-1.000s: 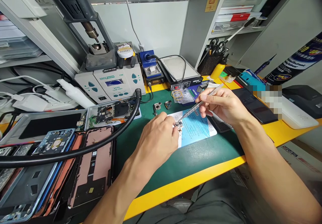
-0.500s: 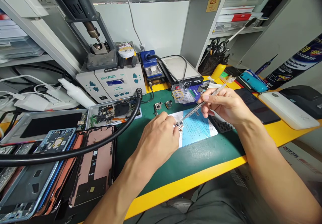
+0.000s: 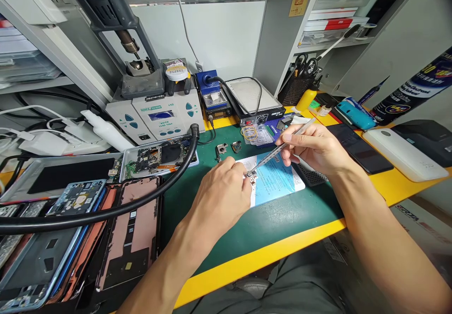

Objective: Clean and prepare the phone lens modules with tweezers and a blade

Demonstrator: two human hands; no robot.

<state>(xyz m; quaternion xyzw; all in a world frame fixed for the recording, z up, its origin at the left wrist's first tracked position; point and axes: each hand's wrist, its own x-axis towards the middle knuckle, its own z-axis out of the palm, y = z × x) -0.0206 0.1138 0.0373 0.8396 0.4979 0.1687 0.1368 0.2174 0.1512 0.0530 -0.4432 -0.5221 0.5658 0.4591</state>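
Note:
My right hand [image 3: 310, 147] pinches a pair of metal tweezers [image 3: 274, 153], angled down to the left. Their tips touch or nearly touch a small metallic electronic part [image 3: 251, 174] over a blue and white printed card [image 3: 273, 182]. My left hand [image 3: 224, 189] is closed at that small part, seen from its back; its fingertips are mostly hidden, and the part seems to be held in them. Beyond my left hand, two small camera-like modules, a silvery one [image 3: 221, 149] and a darker one [image 3: 236, 146], lie on the green mat [image 3: 282, 222].
Opened phone shells [image 3: 130, 229] crowd the left side, with a thick black hose [image 3: 148, 200] arching over them. A hot-air station [image 3: 158, 116] and a heating plate [image 3: 252, 97] stand at the back. Phones [image 3: 360, 149] and a spray can [image 3: 413, 88] sit at the right.
The tweezers and my right hand have shifted very slightly. My left hand stays in nearly the same place at the small part.

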